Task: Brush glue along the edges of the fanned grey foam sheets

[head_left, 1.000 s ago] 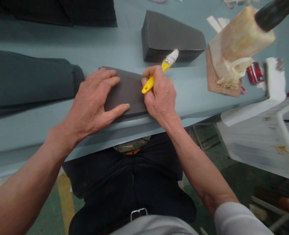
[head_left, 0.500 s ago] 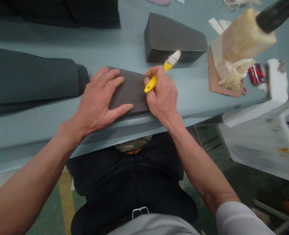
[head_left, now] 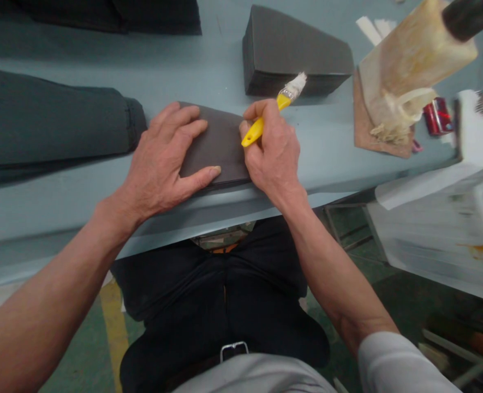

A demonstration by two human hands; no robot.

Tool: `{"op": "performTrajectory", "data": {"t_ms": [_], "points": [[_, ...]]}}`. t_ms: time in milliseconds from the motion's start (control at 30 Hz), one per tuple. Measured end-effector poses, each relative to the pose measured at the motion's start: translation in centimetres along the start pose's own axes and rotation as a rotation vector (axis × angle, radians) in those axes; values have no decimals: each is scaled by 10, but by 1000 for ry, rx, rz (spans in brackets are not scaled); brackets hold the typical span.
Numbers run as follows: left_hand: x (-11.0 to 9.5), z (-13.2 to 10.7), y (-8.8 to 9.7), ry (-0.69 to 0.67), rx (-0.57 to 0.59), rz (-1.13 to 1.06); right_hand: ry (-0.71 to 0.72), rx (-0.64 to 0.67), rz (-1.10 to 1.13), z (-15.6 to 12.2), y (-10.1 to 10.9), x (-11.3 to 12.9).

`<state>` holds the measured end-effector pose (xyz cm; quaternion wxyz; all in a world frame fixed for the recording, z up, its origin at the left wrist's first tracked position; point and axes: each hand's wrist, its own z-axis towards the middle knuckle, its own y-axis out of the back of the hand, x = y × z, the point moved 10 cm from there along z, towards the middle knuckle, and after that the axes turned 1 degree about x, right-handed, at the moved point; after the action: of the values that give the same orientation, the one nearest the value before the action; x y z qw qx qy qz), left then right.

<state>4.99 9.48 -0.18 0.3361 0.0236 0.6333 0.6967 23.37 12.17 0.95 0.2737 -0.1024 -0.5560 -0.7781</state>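
My left hand (head_left: 165, 155) lies with fingers spread on a small stack of dark grey sheets (head_left: 220, 144) at the table's near edge. At the stack's right end, my right hand (head_left: 274, 150) is closed round a paintbrush (head_left: 256, 132) with a yellow handle. Its white-coated bristles point up and away, clear of the stack under my hands. The right fingertips touch the stack's right edge; what else they pinch is hidden. Just beyond the brush stands a taller stack of grey tapered pieces (head_left: 298, 46).
Folded dark fabric pieces (head_left: 53, 120) lie on the left, with black material (head_left: 155, 16) behind. To the right, a stained plastic container (head_left: 417, 65) stands on a brown board (head_left: 362, 120), beside a red can (head_left: 437, 116). A white bin (head_left: 437, 229) is below the table edge.
The camera view has shifted slightly, so the table items appear higher and those on the right farther right. Both hands keep nearly the same pose on the stack, and the brush stays in my right hand.
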Motion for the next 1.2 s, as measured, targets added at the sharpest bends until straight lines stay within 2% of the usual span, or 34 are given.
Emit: {"op": "performTrajectory", "data": {"t_ms": [233, 533, 833, 1033, 1200], "points": [[2, 0, 0, 10, 2, -23, -11, 29, -28, -1, -2, 1], [4, 1, -2, 19, 17, -11, -12, -36, 19, -3, -1, -1], [3, 0, -3, -1, 10, 24, 11, -36, 12, -1, -2, 0], [0, -2, 1, -66, -67, 26, 14, -73, 7, -4, 0, 4], [3, -10, 1, -94, -78, -28, 38, -90, 36, -5, 6, 9]]}}
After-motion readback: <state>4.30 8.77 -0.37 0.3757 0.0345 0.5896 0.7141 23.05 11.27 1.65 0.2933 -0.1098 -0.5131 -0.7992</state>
